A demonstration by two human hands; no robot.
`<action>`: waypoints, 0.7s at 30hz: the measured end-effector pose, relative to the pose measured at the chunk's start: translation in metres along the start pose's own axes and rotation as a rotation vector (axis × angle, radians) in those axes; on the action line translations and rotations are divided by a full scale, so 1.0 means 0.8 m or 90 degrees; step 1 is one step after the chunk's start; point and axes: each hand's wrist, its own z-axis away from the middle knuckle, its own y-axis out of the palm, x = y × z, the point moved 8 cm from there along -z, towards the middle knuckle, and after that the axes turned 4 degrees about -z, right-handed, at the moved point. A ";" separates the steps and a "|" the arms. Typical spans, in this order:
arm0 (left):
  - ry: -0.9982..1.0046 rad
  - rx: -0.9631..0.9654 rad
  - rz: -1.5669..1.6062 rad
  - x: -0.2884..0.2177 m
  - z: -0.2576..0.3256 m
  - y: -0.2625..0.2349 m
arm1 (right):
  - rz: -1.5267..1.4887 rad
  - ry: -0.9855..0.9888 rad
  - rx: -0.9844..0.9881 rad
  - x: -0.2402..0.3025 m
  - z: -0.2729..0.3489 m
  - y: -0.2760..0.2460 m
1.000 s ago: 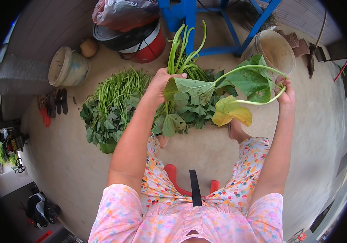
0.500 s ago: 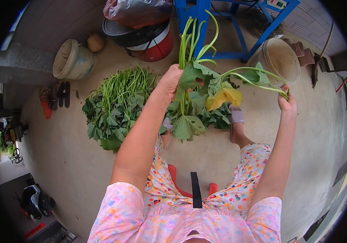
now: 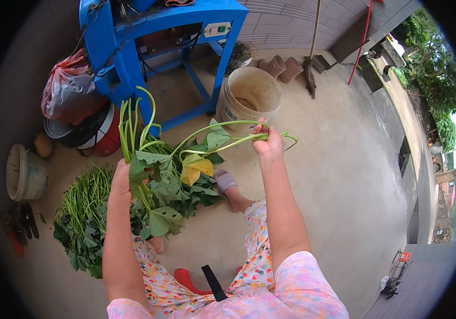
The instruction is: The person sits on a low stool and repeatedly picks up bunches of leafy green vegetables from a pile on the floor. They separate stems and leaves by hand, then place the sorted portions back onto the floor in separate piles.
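Observation:
My left hand (image 3: 121,178) is closed round a bunch of leafy greens (image 3: 165,219) that look like sweet potato vines, their pale green stems standing up above the fist. Off to the right, my right hand (image 3: 270,142) grips the far ends of a couple of long stems (image 3: 225,144) that stretch across from the bunch. A yellow leaf (image 3: 197,169) hangs between the two hands. On the floor beside my left forearm lies a large heap of the same greens (image 3: 83,220), stems upward and leaves at the bottom. More leaves behind the bunch are partly hidden by it.
A blue metal machine stand (image 3: 180,26) rises ahead. To its right is a whitish plastic bucket (image 3: 252,93), with boots (image 3: 281,68) and a broom (image 3: 308,77) behind. A red bucket (image 3: 108,133) topped by a plastic bag (image 3: 71,87) and another pail (image 3: 26,173) stand left.
The view has turned to the right, so the stand, buckets and heap appear farther left. Both hands keep their hold, and the right hand's stems now poke out past its fingers.

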 end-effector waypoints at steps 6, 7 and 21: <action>-0.006 0.014 0.004 0.003 -0.002 0.006 | 0.002 -0.032 0.006 0.009 0.024 0.008; 0.000 0.015 0.014 0.001 -0.004 0.002 | 0.012 -0.038 0.009 0.009 0.032 0.014; -0.027 -0.001 -0.089 -0.001 0.005 0.001 | 0.114 0.060 0.171 0.000 0.056 0.034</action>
